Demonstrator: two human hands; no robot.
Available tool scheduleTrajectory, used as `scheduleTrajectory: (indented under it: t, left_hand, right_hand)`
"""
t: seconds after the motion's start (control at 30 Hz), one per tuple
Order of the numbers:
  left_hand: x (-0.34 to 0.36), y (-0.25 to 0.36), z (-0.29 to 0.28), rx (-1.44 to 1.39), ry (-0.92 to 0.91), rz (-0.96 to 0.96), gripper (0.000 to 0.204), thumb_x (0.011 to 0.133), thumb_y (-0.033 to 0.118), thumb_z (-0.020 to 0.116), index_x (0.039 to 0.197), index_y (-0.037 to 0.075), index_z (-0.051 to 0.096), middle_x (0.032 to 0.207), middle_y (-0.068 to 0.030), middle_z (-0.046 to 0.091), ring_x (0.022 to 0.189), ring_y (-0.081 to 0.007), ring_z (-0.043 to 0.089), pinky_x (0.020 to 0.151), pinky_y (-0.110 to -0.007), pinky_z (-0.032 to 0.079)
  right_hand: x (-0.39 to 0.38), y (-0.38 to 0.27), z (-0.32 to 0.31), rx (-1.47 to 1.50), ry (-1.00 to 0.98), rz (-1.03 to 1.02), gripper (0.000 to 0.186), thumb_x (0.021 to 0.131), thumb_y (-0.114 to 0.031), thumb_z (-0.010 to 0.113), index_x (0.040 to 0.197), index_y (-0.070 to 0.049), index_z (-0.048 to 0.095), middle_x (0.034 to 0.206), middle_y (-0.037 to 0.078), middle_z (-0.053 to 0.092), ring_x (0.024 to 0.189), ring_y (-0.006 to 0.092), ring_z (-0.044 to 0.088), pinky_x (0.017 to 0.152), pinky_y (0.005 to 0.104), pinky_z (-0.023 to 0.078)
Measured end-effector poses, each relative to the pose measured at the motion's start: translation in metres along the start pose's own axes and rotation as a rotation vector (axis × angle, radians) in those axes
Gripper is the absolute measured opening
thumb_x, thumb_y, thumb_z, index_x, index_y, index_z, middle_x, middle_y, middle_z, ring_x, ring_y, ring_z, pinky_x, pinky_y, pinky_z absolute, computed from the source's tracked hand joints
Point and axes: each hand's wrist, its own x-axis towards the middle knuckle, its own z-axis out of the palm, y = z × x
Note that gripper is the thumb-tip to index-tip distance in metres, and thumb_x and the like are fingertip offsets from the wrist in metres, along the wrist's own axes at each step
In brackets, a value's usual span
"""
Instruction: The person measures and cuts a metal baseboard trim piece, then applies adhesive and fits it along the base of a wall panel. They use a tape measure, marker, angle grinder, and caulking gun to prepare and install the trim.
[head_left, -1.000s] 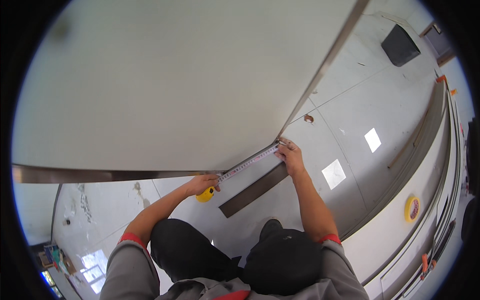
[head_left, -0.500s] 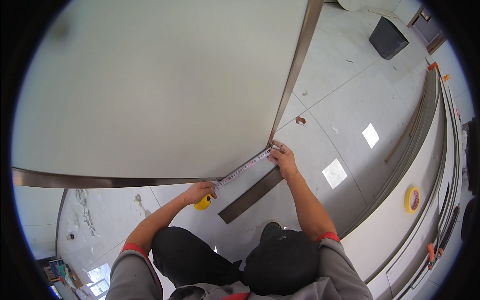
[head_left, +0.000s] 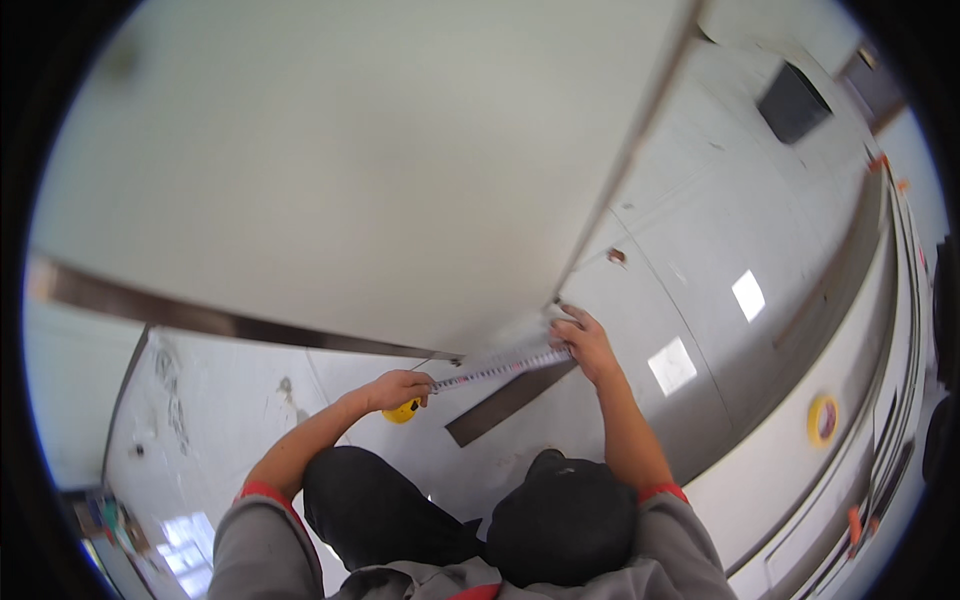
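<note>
Nearest the crouched knees, the left hand point(head_left: 398, 388) grips a yellow tape measure case point(head_left: 402, 411). Its tape blade point(head_left: 500, 368) stretches rightward across the floor below the white panel point(head_left: 330, 170); the right hand point(head_left: 583, 343) pins the blade's end at the panel's corner, fingers pressed down.
</note>
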Motion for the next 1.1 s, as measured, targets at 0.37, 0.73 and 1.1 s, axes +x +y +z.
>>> scheduleTrajectory:
  t: [0.37,0.73,1.1]
  left_hand:
    - [-0.214,0.118,-0.040,0.573,0.240,0.124,0.023,0.095,0.026,0.056,0.093,0.005,0.065,0.079,-0.0081,0.066,0.079,-0.0265,0.067,0.071,-0.043,0.050]
    - [-0.320,0.133,0.008,0.413,0.607,0.167,0.025,0.088,0.016,0.058,0.108,0.002,0.056,0.091,-0.0064,0.060,0.079,-0.0209,0.061,0.071,-0.033,0.045]
    - [-0.359,0.140,0.039,-0.043,0.622,-0.061,0.013,0.092,0.016,0.057,0.099,0.005,0.058,0.086,-0.0064,0.061,0.077,-0.0223,0.063,0.070,-0.036,0.049]
  right_hand:
    - [-0.094,0.022,0.032,-0.700,-0.274,0.116,0.027,0.096,-0.027,0.062,0.109,-0.003,0.066,0.097,0.008,0.070,0.087,0.0221,0.069,0.077,0.0371,0.057]
    - [-0.245,-0.145,0.183,-1.076,0.045,-0.142,0.048,0.103,-0.033,0.060,0.131,0.006,0.060,0.124,0.022,0.068,0.118,0.0344,0.063,0.106,0.0456,0.046]
    - [-0.277,-0.174,0.291,-1.651,-0.642,-0.416,0.023,0.097,-0.016,0.063,0.115,-0.002,0.069,0.113,0.017,0.070,0.109,0.0384,0.064,0.100,0.0533,0.046]
